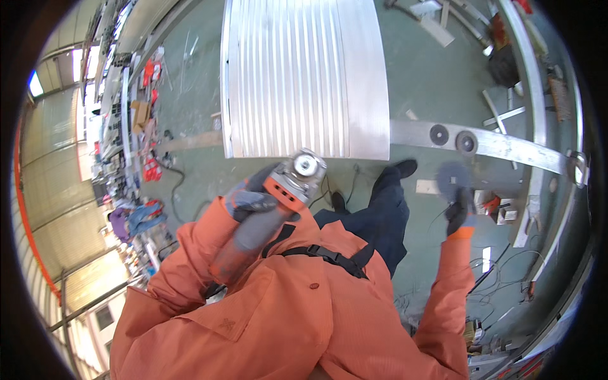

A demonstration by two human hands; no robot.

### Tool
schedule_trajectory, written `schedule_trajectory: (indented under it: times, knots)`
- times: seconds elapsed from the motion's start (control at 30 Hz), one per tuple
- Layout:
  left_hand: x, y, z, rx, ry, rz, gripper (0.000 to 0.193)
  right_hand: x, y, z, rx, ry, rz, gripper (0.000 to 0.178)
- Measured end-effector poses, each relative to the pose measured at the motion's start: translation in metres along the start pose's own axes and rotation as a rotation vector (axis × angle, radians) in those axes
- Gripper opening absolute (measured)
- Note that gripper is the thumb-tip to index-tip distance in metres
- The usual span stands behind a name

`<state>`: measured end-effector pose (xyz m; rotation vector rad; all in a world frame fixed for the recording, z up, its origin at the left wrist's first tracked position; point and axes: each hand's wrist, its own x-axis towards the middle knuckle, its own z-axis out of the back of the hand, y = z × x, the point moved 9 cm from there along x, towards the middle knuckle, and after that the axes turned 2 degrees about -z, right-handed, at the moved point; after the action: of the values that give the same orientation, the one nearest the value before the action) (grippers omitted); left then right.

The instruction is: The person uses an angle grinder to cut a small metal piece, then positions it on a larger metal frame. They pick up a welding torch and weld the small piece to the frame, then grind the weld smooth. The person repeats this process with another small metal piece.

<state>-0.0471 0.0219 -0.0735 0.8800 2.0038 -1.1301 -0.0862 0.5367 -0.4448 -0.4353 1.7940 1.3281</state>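
Note:
My left hand (252, 197), in a dark glove, is closed around the body of an orange and grey angle grinder (248, 235). The grinder is held against my chest with its metal head (306, 166) pointing away from me, the spindle side uncovered. Off to the right, my gloved right hand (462, 214) pinches a thin, dark cutting disc (452, 177) by its near edge. Two smaller round discs, a dark one (439, 134) and a grey one (467, 142), lie on a flat metal bar (513, 149) just beyond that hand.
A ribbed metal panel (291, 76) stands in front of me, its near edge close to the grinder head. Metal frame rails (532, 82) run along the right. Cables (497, 269) lie on the green floor. Another person (140, 219) is far left among clutter.

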Motion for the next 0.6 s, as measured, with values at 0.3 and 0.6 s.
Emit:
schedule_trajectory:
  times: [0.3, 0.6]
  knots:
    - [-0.106, 0.056, 0.024, 0.276, 0.411, -0.327, 0.100, -0.475, 0.117, -0.284, -0.671, 0.696, 0.672, 0.034]
    - [-0.194, 0.121, 0.090, 0.287, 0.441, -0.385, 0.074, -0.615, 0.044, -0.328, -0.744, 0.506, 0.482, 0.046]
